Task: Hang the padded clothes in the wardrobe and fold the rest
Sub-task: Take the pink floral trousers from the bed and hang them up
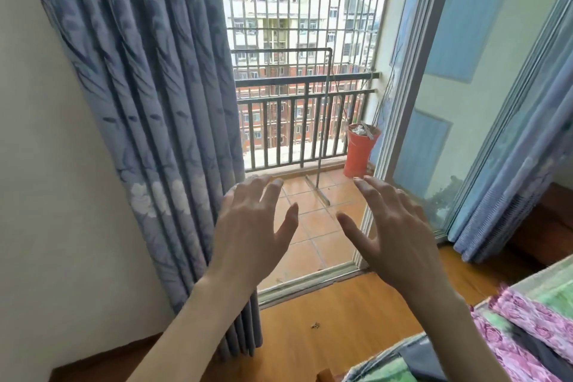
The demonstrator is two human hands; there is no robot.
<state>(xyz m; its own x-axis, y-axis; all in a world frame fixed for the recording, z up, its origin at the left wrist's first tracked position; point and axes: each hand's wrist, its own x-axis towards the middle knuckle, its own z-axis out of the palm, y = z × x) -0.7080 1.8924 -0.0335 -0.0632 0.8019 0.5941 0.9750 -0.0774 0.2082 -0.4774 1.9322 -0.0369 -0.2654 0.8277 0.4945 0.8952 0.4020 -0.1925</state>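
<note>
Nearest, right of the doorway (310,164): pink-and-green floral bedding (527,319), a dark garment (424,360) possibly among it. Left hand (251,236) and right hand (400,236) spread wide, holding nothing, raised before the doorway. Curtain (148,102) left. Beyond: tiled balcony, orange pot (359,149), railing.

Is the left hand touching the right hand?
Apart. The head view shows orange balcony tiles between the left hand and the right hand.
</note>
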